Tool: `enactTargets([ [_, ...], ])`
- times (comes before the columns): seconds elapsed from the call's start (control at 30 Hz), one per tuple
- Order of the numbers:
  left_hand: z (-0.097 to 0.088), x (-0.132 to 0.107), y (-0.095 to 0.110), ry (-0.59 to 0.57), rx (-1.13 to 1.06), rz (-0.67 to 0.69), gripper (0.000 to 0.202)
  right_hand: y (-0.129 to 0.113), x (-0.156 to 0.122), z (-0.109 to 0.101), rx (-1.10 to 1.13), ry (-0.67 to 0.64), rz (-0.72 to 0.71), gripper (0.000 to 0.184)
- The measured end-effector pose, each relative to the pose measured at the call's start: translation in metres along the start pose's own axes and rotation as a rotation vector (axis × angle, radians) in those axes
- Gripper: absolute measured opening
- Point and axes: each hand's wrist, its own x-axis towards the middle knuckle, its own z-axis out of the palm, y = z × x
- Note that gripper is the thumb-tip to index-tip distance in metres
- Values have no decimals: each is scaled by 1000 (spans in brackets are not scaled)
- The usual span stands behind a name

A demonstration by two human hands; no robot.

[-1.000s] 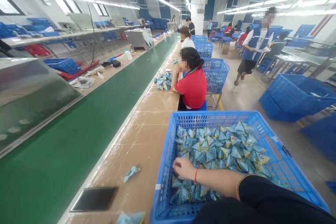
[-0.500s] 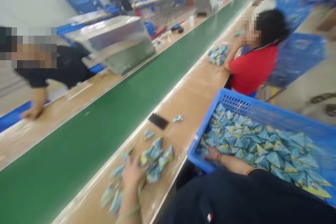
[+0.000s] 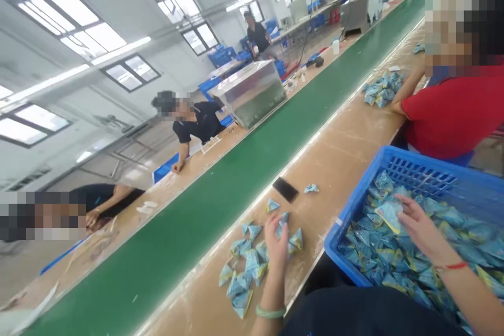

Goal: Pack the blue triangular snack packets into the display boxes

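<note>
OK, right hand [image 3: 417, 228] pinched on a blue packet [image 3: 389, 214] above the crate [image 3: 433, 168], toward its counter-side edge. Left hand [image 3: 276, 241] at loose packets [image 3: 239, 284] on the counter [image 3: 346, 147], between green belt [image 3: 220, 205] and crate; can't tell if it grips one. Phone [image 3: 285, 189] near the counter's belt-side edge.

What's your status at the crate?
Right grip holding packet over blue crate. Left grip at loose packets, hold unclear. Dark flat slab just beyond, on bench.

Glossy film packets [image 3: 240, 284], plastic basket [image 3: 359, 200], smooth matt belt [image 3: 220, 194]
</note>
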Motion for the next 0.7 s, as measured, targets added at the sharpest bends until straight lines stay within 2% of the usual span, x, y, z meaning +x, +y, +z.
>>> enactTargets([
  [0.07,34,-8,26,-87,-282,4,31,-34,0,-8,45,-64,-43,67],
  [0.13,64,-21,59,-256,-581,-119,37,-58,-3,-7,38,-114,-113,69],
  [0.2,85,-35,93,-481,-889,-376,45,-68,-9,3,10,-156,-179,64],
  [0.3,101,-49,131,-812,-1192,-778,57,-62,-23,27,-121,-202,-285,57],
  [0.37,105,-53,142,-938,-1248,-895,60,-51,-33,43,-275,-241,-403,54],
  [0.43,107,-55,143,-976,-1257,-893,61,-36,-36,51,-436,-310,-553,60],
  [0.5,106,-56,138,-980,-1261,-863,63,-13,-30,51,-502,-291,-619,68],
  [0.53,105,-57,135,-987,-1263,-848,66,2,-24,48,-544,-226,-571,67],
  [0.6,102,-58,127,-1014,-1275,-819,72,40,-10,40,-693,-86,-337,56],
  [0.63,100,-60,123,-1031,-1281,-806,74,61,-6,38,-802,-67,-192,52],
  [0.7,97,-62,116,-1045,-1295,-791,73,103,-8,36,-927,-157,-25,46],
])
